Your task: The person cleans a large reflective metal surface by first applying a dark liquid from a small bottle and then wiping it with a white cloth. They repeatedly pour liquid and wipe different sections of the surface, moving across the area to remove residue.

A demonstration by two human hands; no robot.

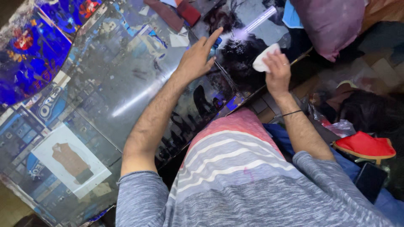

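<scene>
The right hand hides most of the white cloth.

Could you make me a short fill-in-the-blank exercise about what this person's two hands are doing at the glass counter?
1. The right hand holds a crumpled wad coloured ____.
2. The left hand rests flat on the ____ counter top.
3. The wrist of the ____ arm wears a thin dark band.
4. The object on the stool at the right is coloured ____.

Missing words: white; glass; right; red
</scene>
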